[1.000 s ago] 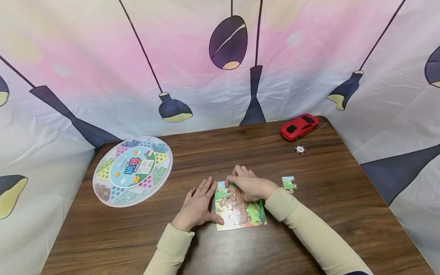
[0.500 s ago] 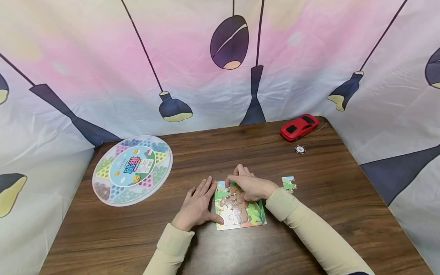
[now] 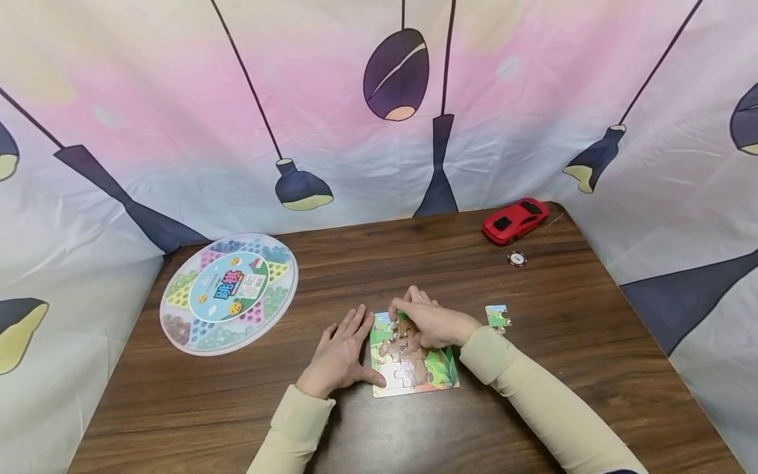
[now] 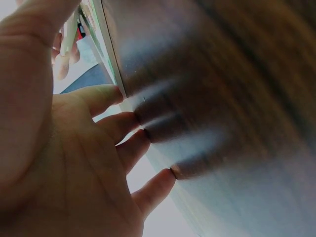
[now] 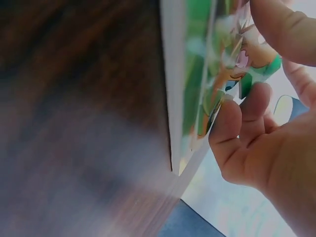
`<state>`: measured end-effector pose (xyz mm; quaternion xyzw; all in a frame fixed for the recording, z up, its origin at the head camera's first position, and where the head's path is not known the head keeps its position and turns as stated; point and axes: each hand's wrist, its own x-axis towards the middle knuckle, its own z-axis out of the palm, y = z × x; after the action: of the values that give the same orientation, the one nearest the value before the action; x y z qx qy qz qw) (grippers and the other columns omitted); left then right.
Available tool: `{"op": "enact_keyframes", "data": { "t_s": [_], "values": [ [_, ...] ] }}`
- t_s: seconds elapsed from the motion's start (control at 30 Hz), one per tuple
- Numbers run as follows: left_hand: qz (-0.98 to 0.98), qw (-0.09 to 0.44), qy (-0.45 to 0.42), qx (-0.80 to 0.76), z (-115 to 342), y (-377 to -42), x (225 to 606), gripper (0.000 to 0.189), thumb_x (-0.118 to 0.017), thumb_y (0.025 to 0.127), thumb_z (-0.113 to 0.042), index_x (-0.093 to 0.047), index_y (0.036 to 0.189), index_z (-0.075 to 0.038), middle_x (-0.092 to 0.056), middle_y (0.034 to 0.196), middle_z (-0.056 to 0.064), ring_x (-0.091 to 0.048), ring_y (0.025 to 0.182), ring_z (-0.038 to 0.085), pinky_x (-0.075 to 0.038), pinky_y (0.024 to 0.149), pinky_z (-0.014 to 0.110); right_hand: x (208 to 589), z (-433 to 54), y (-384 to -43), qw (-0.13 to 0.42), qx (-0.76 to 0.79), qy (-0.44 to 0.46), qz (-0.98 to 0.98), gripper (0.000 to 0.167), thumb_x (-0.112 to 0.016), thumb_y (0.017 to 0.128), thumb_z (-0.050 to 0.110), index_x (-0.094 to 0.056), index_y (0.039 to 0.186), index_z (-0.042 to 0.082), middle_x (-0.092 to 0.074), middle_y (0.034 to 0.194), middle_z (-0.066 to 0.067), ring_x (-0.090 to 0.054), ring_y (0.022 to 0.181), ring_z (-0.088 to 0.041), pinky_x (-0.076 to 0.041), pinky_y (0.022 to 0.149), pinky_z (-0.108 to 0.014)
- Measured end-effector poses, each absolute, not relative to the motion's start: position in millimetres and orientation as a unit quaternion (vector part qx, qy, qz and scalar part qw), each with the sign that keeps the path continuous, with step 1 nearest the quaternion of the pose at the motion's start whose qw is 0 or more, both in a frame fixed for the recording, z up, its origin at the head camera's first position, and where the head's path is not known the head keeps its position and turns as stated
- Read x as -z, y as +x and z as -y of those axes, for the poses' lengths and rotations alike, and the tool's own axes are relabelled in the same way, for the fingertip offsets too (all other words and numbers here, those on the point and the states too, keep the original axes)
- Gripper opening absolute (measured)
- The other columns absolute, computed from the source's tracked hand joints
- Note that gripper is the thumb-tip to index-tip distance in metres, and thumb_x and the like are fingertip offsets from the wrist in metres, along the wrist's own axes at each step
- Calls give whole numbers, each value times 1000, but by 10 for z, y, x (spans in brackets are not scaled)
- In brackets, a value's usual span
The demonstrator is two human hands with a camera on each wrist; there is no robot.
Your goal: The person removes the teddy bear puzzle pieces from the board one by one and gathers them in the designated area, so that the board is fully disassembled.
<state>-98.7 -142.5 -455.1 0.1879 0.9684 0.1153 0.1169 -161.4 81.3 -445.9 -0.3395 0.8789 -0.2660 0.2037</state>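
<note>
A jigsaw puzzle (image 3: 441,370) with a bear picture lies in its flat tray on the table in the head view. My left hand (image 3: 336,361) rests at its left side, fingers spread and straight, thumb on the lower left corner. In the left wrist view the fingertips (image 4: 155,190) touch the tabletop along the tray's edge. Over the puzzle's upper part, my right hand (image 3: 437,324) has curled fingers. The right wrist view shows it pinching a puzzle piece (image 5: 261,52), brown with a green edge, tilted up from the tray. From above, the hand mostly hides that piece.
A loose puzzle piece (image 3: 497,316) lies right of the tray, beside my right sleeve. Farther back are a poker chip (image 3: 517,259) and a red toy car (image 3: 515,220). A round Chinese checkers set (image 3: 227,295) lies at the left. A printed curtain (image 3: 355,164) hangs behind the table (image 3: 379,263).
My right hand has shifted very slightly to the right over the puzzle, still in its pinch. The left hand stays where it was.
</note>
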Motion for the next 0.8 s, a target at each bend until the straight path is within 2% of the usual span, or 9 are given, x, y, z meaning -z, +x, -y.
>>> {"op": "enact_keyframes", "data": {
  "t_s": [0.13, 0.33, 0.47, 0.6, 0.7, 0.8],
  "values": [
    [-969, 117, 187, -113, 1427, -989, 4551, 122, -77, 60, -67, -27, 154, -9, -16, 161, 11, -16, 147, 28, -24, 110, 57, 4468, -824, -1610, 190, 275, -340, -879, 54, -75, 74, -10, -49, 109, 22, -38, 99, 0, -36, 97, -20, -33, 92, -50],
    [-969, 117, 189, -112, 1431, -990, 4561, 122, -77, 60, -67, -27, 154, -9, -16, 161, 12, -16, 147, 28, -24, 109, 57, 4508, -847, -1608, 155, 279, -337, -886, 60, -86, 72, 8, -51, 119, 16, -41, 105, 2, -38, 97, -18, -36, 88, -44],
    [-968, 120, 187, -114, 1429, -989, 4564, 121, -77, 60, -67, -27, 154, -9, -16, 161, 11, -16, 147, 27, -23, 110, 57, 4524, -871, -1597, 128, 268, -343, -891, 60, -89, 70, 16, -56, 121, 17, -43, 105, 4, -37, 97, -18, -34, 84, -41],
    [-968, 121, 185, -115, 1428, -992, 4566, 121, -78, 60, -67, -27, 154, -9, -15, 161, 11, -16, 147, 28, -23, 110, 57, 4519, -910, -1586, 102, 252, -349, -897, 54, -86, 74, 22, -61, 122, 23, -49, 106, 6, -39, 98, -16, -34, 85, -37],
    [-969, 121, 185, -115, 1427, -994, 4566, 121, -78, 60, -67, -28, 154, -9, -16, 161, 11, -16, 147, 28, -24, 109, 57, 4489, -940, -1587, 91, 249, -350, -899, 45, -80, 81, 21, -64, 123, 25, -54, 108, 10, -44, 100, -13, -37, 87, -37],
    [-969, 120, 184, -114, 1425, -995, 4560, 122, -78, 60, -67, -27, 154, -9, -16, 161, 11, -16, 147, 28, -23, 109, 58, 4443, -963, -1597, 90, 274, -350, -891, 32, -72, 89, 16, -66, 120, 20, -58, 103, 9, -49, 97, -11, -41, 87, -36]
  ]
}}
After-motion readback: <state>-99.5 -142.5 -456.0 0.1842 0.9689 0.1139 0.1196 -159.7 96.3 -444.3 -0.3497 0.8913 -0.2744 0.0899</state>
